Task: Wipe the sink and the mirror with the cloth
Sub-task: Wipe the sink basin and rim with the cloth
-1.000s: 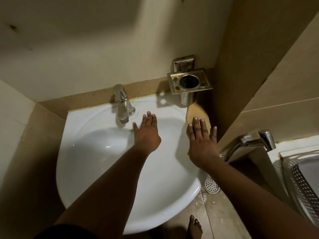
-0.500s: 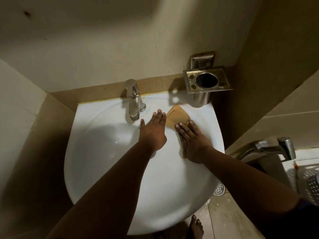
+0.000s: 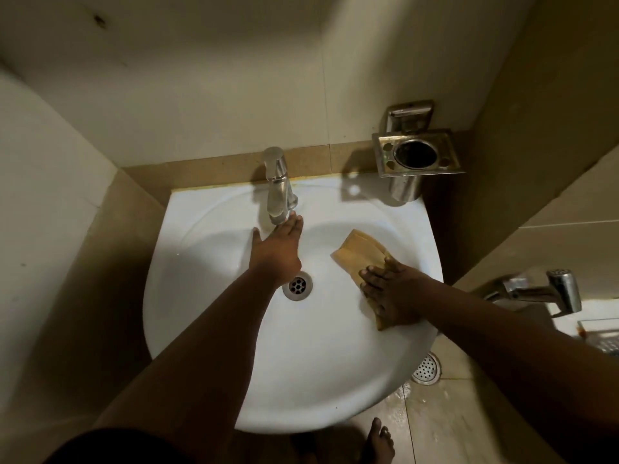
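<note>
A white round sink (image 3: 207, 329) fills the middle of the view, with a metal drain (image 3: 297, 285) at its centre. A folded tan cloth (image 3: 360, 251) lies on the right inner slope of the basin. My right hand (image 3: 390, 293) presses flat on the cloth's near part, fingers spread and straight. My left hand (image 3: 278, 251) stretches open over the basin, its fingertips just under the spout of the chrome tap (image 3: 277, 185). No mirror is in view.
A steel cup holder (image 3: 417, 157) is fixed to the wall at the back right, above the sink's rim. A chrome hand sprayer (image 3: 549, 291) hangs at the right. Below are a wet tiled floor, a floor drain (image 3: 426, 368) and a bare foot (image 3: 380, 442).
My right hand has slid the cloth from the back rim down and to the right inside the basin. My left hand stays by the tap. The drain has come into view.
</note>
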